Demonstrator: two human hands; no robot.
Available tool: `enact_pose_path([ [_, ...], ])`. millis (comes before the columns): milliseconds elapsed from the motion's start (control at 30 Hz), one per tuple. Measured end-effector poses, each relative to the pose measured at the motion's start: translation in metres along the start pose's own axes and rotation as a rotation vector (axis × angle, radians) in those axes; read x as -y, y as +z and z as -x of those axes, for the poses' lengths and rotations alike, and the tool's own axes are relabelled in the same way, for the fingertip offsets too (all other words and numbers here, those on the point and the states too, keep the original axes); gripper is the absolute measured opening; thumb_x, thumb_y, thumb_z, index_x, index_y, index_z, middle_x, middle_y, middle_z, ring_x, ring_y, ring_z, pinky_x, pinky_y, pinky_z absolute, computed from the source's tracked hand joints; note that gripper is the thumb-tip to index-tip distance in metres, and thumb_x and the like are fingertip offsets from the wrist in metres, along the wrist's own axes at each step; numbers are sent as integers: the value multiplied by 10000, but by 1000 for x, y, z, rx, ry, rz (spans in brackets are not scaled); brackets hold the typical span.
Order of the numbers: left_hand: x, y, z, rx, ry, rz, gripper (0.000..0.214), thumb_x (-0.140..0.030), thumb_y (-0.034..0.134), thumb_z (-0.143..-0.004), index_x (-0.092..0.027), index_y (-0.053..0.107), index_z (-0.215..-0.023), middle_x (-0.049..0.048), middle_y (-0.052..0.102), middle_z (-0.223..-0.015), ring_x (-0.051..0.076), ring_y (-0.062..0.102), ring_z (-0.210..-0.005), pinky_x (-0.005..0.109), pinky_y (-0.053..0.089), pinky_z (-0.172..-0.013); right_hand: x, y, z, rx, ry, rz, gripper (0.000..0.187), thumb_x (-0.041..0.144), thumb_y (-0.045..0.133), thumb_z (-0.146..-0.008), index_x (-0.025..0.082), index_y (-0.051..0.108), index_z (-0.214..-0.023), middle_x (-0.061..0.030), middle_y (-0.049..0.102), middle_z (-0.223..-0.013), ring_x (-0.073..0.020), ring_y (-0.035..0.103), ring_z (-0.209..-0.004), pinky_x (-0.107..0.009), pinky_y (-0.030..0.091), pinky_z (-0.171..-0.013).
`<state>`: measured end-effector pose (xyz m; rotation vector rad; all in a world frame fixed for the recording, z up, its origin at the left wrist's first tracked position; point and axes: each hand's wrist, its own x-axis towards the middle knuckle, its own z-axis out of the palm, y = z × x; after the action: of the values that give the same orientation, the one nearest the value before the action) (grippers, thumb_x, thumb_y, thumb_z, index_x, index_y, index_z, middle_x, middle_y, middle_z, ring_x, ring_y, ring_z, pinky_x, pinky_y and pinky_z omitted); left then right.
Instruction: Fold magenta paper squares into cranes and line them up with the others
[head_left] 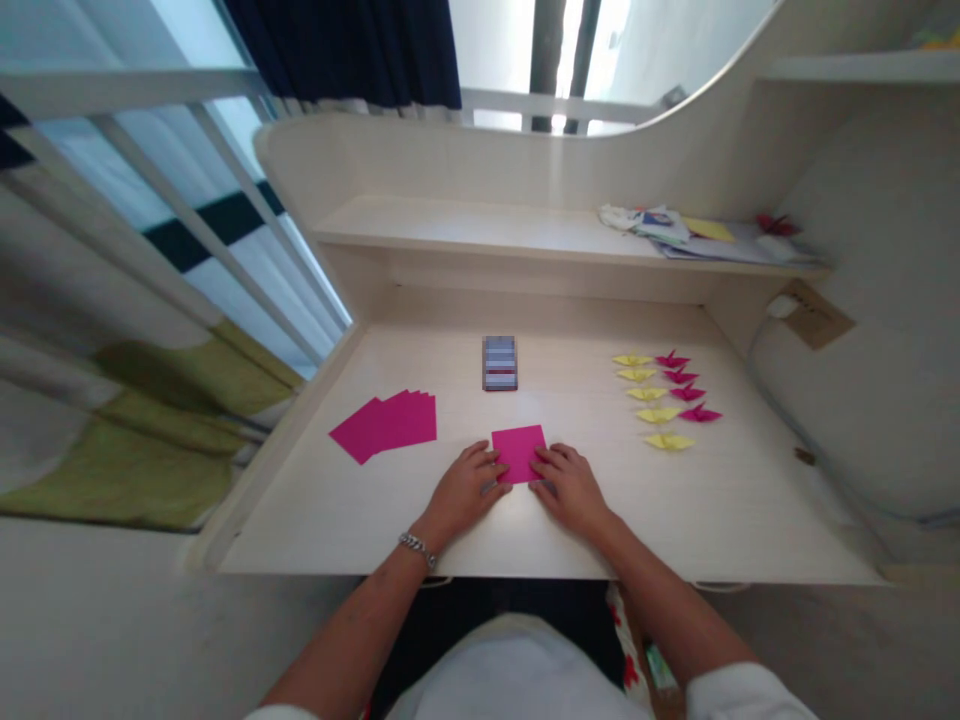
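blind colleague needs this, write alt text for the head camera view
The person's left hand and right hand touch a pink paper square on a pale desk. Pink sheets lie fanned at left; folded yellow and pink paper figures line up at right.

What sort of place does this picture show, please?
Probably a room at home, perhaps a bedroom: there is a desk with a raised shelf, a white railing to its left and a dark curtain beyond.

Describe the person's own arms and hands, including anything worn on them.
Both the left hand and right hand are ungloved. A silver-coloured chain-link bracelet circles the left wrist; none shows on the right. The forearms are uncovered, with white sleeves visible near the bottom edge.
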<state>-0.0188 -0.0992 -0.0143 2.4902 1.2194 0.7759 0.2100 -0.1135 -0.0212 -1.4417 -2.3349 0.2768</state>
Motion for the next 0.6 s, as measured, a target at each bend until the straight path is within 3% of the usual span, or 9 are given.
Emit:
enact_pose_path([
  [200, -4, 4, 2, -27, 19, 18, 184, -319, 580, -849, -244, 722, -937, 75, 665, -1042, 235, 509, -1137, 478, 405, -998, 5, -2, 4, -47, -30, -35, 392, 426, 608, -808, 232, 627, -1148, -89, 609, -1194, -289, 450, -1146, -463, 375, -951],
  [500, 0, 5, -3, -58, -88, 115, 164, -301, 571, -852, -208, 705, -862, 69, 680, -987, 232, 519, -1096, 467, 405, -977, 11, -6, 2, -46, -8, -40, 381, 426, 657, -775, 261, 649, -1118, -106, 605, -1132, -287, 481, -1088, -457, 397, -912],
  [600, 0, 2, -6, -50, -105, 138, 171, -273, 546, -864, -200, 700, -844, 66, 679, -961, 226, 528, -1064, 457, 403, -971, 10, -5, -3, -38, -27, -63, 297, 380, 640, -801, 261, 673, -1071, -95, 615, -1118, -269, 498, -1061, -433, 411, -892],
])
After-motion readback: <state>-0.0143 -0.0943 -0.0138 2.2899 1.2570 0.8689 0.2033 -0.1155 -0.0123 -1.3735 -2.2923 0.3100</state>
